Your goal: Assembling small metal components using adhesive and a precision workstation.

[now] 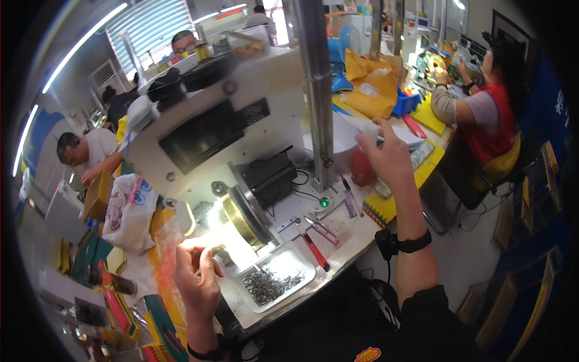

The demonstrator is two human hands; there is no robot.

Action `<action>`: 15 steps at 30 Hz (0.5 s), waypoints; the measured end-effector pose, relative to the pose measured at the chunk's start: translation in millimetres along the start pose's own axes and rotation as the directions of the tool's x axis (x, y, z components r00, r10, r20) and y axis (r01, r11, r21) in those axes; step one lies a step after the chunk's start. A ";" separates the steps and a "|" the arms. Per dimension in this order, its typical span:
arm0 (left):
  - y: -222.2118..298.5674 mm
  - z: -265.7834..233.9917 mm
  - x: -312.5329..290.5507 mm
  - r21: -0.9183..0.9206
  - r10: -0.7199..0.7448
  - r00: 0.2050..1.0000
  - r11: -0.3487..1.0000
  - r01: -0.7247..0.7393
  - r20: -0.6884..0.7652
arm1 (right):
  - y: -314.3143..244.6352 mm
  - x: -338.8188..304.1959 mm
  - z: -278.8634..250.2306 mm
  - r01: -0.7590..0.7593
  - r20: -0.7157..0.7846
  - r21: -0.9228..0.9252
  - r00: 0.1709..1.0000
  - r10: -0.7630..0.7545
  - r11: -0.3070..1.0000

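Observation:
My left hand (199, 274) is closed, its fingertips pinched together beside the brightly lit brass-coloured drum (244, 220) of a white bench machine. Whatever lies between those fingertips is too small to make out. Raised at the right, beyond the bench edge, my right hand (389, 154) pinches a small whitish translucent thing (369, 130) whose kind does not show. Below it is a red rounded object (362, 168). A white tray (294, 260) of many small dark metal pieces stands in front of the drum, to the right of my left hand.
Right of the tray lie a red-handled tool (315, 248) and pink-handled pliers or scissors (322, 229). A metal post (318, 90) rises behind a green-lit button (324, 202). A white plastic bag (129, 211) sits left. At right are a yellow envelope (371, 90) and a seated co-worker (497, 114).

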State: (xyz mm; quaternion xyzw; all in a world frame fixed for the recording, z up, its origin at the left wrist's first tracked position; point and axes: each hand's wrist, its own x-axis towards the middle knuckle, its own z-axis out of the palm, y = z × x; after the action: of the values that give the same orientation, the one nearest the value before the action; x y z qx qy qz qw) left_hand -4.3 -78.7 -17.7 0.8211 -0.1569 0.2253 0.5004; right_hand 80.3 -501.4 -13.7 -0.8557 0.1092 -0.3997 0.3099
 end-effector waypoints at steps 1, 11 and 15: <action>3.7 -1.0 -0.2 -0.120 -0.132 0.991 0.984 0.134 0.025 | 2.1 1.6 -0.5 -0.038 0.121 -0.005 0.992 0.039 0.999; -28.8 6.0 -5.2 -0.132 -0.025 0.999 0.991 0.020 -0.036 | -127.4 -63.6 -29.2 -0.003 0.008 0.896 1.000 -0.009 0.445; -20.3 15.0 4.3 -0.271 -0.037 0.999 0.962 0.026 -0.035 | -210.8 -120.0 3.1 -0.220 0.354 0.867 0.903 -0.243 0.447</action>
State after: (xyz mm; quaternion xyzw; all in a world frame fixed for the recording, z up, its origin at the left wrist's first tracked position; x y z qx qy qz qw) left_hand 12.3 -83.0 -36.6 0.7428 -0.1630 0.2102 0.6144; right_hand -9.0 -282.5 41.0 -0.6291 -0.1947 -0.1996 0.7256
